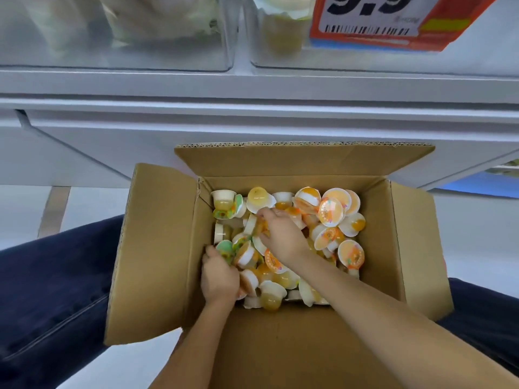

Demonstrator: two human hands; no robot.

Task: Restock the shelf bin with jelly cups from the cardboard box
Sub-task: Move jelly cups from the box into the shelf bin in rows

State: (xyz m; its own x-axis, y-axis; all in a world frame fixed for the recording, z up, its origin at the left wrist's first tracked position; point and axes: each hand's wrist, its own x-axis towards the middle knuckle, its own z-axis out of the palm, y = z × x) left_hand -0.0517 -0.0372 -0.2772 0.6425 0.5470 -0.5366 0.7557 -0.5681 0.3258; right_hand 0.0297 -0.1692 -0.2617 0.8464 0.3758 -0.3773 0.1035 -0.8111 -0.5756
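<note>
**Gathering a handful from the box: both hands in the pile**

Open brown corrugated cardboard box [280, 318] sits on the floor between the person's knees, flaps folded out, right below the white shelf edge [252, 108]. Inside: a loose heap of small clear plastic jelly cups [331, 211], mostly orange and yellow with foil lids, a few green, lying at every angle.

Left hand [219, 276] is down at the near-left side of the heap, fingers curled into the cups; it looks clamped on one or more, though which ones the blur hides. Right hand [283, 234] reaches across to the middle of the pile, fingers bent down among the cups. Cannot tell whether it has closed on any yet.

The target, a clear plastic shelf bin [280, 57], is up on the shelf behind an orange price tag [393, 21]; at least one yellowish cup shows through its wall. A second clear bin [112, 51] stands to its left with pale contents, too blurred to name.

Judgement on technique:
- Scoop, don't pinch. The cups are smooth and domed, so cradle several against the palm.
- Draw both hands together to trap a cluster between them.
- Take fewer than feels possible, since the lift to the bin is steep.
- Keep pressure off the foil lids.
</note>
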